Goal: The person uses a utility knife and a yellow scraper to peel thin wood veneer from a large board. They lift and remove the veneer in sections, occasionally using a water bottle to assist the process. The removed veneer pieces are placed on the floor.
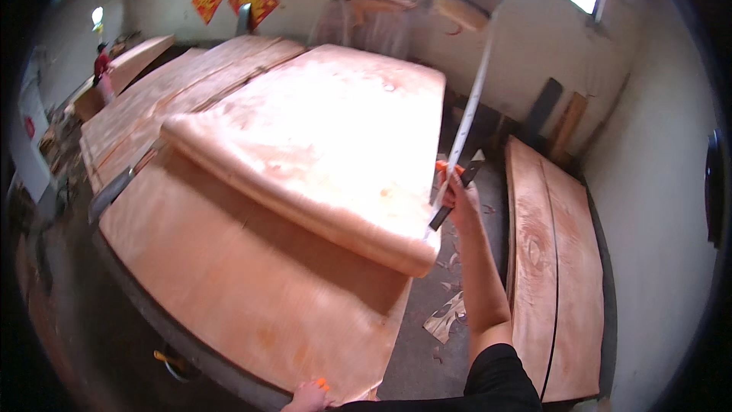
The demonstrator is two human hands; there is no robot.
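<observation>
Reaching forward with the right hand [460, 192], arm nearly straight from the lower edge. Clasping a dark bar [439, 218] in curled fingers, aslant through the fist, along with a long white strip [473, 107] running well above and just below the grip. Left of this grip, a folded wood sheet [328, 145], spread over a lower wood sheet [252, 282]. To the right, a stack of wood sheets [576, 275]; below, on the floor [415, 366], pale scraps [446, 319]. Placing the left hand [307, 397] at the near edge of the lower wood sheet, well apart from the right; cannot tell whether clenched or released.
</observation>
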